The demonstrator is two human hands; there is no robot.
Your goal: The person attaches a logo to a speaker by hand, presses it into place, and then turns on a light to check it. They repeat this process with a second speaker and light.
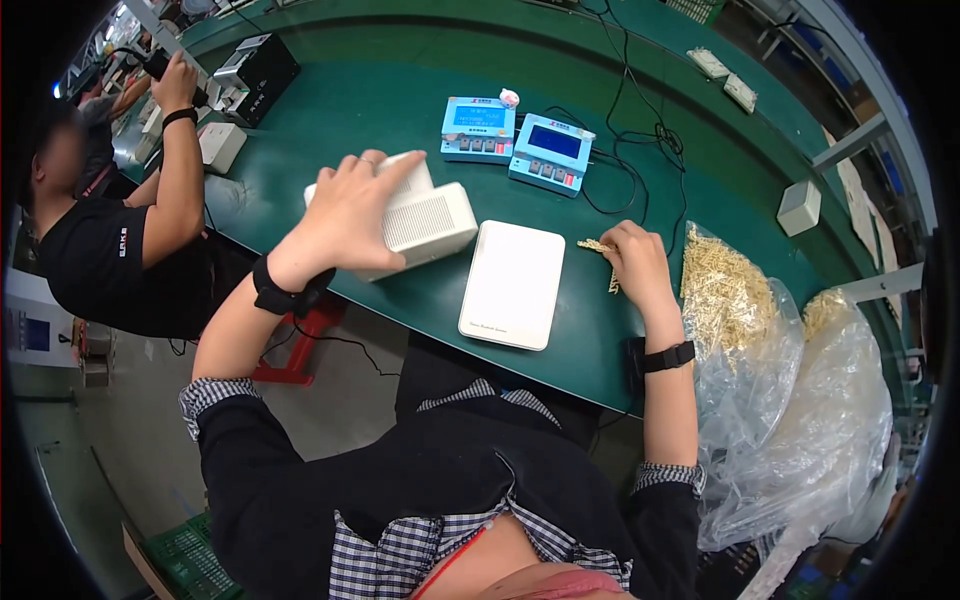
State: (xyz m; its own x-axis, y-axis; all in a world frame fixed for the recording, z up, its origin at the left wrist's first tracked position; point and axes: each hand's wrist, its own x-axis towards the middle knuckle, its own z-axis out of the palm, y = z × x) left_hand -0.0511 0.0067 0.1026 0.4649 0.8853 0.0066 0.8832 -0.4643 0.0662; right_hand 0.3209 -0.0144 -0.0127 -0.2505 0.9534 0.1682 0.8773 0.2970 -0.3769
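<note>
While L hand (350, 215) spans wht grilled boxes (437, 222), fingers wide, left of flat wht panel (513, 285) on grn table (360, 100), R hand (641, 262) curls, fingers narrow, at small gold pcs (597, 246) on panel's right; can't tell either grip. Clear bag (735, 400) nr R hand, blue meters (480, 128) behind panel.

Ribbed housing (430, 222): off-white, box-shaped, rounded edges; fine parallel slots across the visible upper face. Lies left of centre, long axis running from near left to far right; its left part is covered from view.

Second housing (413, 180): same off-white, just beyond the first, mostly covered; its full shape cannot be determined.

White unit (514, 285): rectangular, rounded corners, smooth face up, small dark print along the near edge. Lies flat at centre, long sides running near to far.

Gold-coloured pieces (596, 245): small, narrow, loosely grouped right of the white unit, partly hidden.
</note>
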